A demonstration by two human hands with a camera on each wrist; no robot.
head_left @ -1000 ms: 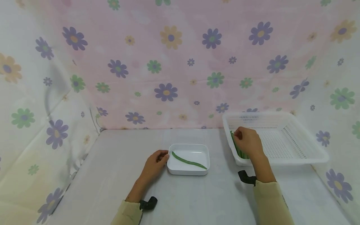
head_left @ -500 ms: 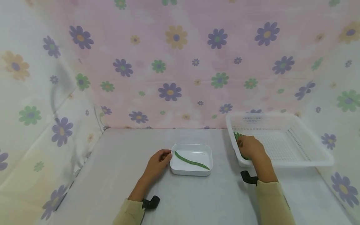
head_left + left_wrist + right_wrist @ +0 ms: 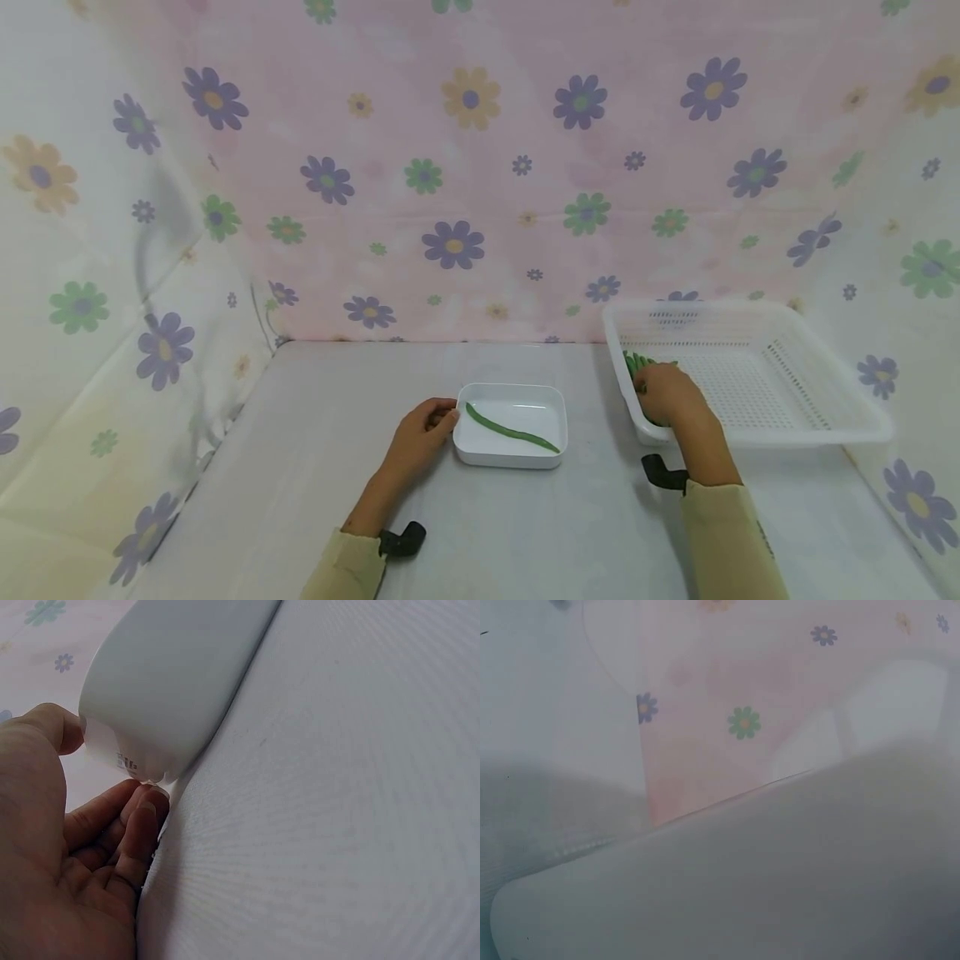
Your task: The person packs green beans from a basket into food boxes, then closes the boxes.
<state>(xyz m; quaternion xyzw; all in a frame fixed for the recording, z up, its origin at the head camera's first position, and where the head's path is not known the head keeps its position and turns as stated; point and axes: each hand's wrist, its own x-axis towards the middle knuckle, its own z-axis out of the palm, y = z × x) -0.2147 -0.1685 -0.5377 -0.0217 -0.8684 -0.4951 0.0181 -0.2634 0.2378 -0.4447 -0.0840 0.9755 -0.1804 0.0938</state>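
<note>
The right hand [image 3: 667,393] has its fingers bent downward, tips out of sight among the green beans [image 3: 637,362]; how far apart they are, and whether they have hold of a bean, cannot be told. A second ago this hand was higher over the pile, thumb and fingertips in plain view; now it is down in it, almost exactly where it was half a second ago. The tips of several beans fan out just beyond the knuckles.

The left hand [image 3: 416,433] is bent round the left end of the white dish [image 3: 528,412] and holds it there; hand and dish keep the same relation as in both earlier frames. The left wrist view adds what the head view hides: the thumb [image 3: 69,736] touches the upper edge, the other fingers [image 3: 139,834] curl at the foot of the wall close to the table, and small grey marks [image 3: 126,762] show on that end.

A single bean [image 3: 510,431] lies slantwise in the dish, from the far left corner to the near right, unchanged.

The pile lies along the left side of the white basket [image 3: 832,435], well to the right of the dish. Both stand on the pale table [image 3: 525,533], before a flowered cloth [image 3: 487,283]. The right wrist view gives only that cloth and hazy pale surfaces, too blurred to identify.
</note>
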